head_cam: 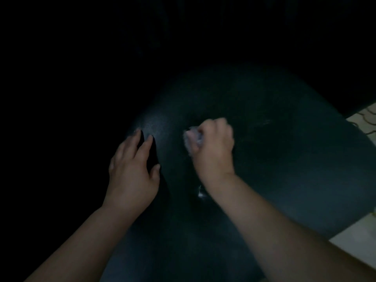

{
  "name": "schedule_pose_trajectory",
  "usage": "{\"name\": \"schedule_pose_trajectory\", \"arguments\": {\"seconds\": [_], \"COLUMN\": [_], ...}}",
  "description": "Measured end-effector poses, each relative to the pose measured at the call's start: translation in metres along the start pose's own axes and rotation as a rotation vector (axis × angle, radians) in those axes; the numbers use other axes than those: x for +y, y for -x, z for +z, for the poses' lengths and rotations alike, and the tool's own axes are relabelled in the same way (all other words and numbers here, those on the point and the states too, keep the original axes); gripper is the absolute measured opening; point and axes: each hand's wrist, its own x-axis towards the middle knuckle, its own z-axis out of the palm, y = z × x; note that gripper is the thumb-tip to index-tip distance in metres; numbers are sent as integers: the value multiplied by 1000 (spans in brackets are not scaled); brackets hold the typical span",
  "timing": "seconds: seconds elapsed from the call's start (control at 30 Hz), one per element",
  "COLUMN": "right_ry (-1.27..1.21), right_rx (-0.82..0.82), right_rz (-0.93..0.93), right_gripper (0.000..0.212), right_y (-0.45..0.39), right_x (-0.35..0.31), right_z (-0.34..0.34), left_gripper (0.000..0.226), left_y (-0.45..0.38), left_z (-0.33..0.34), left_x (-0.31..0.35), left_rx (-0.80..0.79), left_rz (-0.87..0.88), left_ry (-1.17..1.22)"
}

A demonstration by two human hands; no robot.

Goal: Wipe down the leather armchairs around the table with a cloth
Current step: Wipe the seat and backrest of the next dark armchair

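A dark leather armchair point(274, 123) fills the middle of the dim head view, its rounded padded top curving from left to right. My right hand point(213, 145) grips a small pale crumpled cloth point(192, 139) and presses it against the leather near the centre. A scrap of the cloth point(201, 193) shows below my right wrist. My left hand point(132, 171) rests on the armchair's left side with its fingers spread and straight. The scene is very dark, so the rest of the armchair is hard to make out.
A pale floor point(354, 247) shows at the right edge, below and beside the armchair. Some dark wiry shapes point(366, 117) lie on the floor at the far right. Everything above and to the left is black.
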Motion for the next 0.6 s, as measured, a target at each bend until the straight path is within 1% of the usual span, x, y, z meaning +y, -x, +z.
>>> {"name": "schedule_pose_trajectory", "arguments": {"seconds": [0.1, 0.17, 0.23, 0.3, 0.37, 0.4, 0.43, 0.5, 0.57, 0.6], "right_ry": [-56, -7, 70, 115, 110, 115, 115, 76, 62, 84], "right_rx": [-152, -201, -144, -59, -31, -19, -19, -72, -154, -155], "right_rz": [-178, -266, -224, -101, 6, 20, -4, -138, -269, -282], "right_gripper": [26, 27, 27, 27, 27, 27, 27, 28, 30, 31], "right_y": [34, 27, 7, -14, -17, -10, -1, 19, 24, 17], "right_x": [-30, -17, 12, 40, 44, 35, 23, 0, 0, 8], "right_z": [10, 5, -4, -16, -19, -16, -12, -3, -3, -7], "left_gripper": [76, 80, 83, 84, 85, 85, 85, 85, 84, 83], "left_y": [9, 17, 25, 29, 30, 31, 31, 33, 35, 36], "left_z": [0, 2, 4, 6, 7, 8, 9, 9, 10, 11], "left_x": [1, 1, 0, -1, 0, 2, 4, 10, 15, 18], "left_rx": [-30, -44, -73, -82, -74, -68, -61, -55, -59, -58], "left_rz": [-2, 16, 33, 44, 42, 38, 34, 16, -6, -18], "left_ry": [3, -4, -4, 2, 8, 4, -3, -14, -15, -10]}}
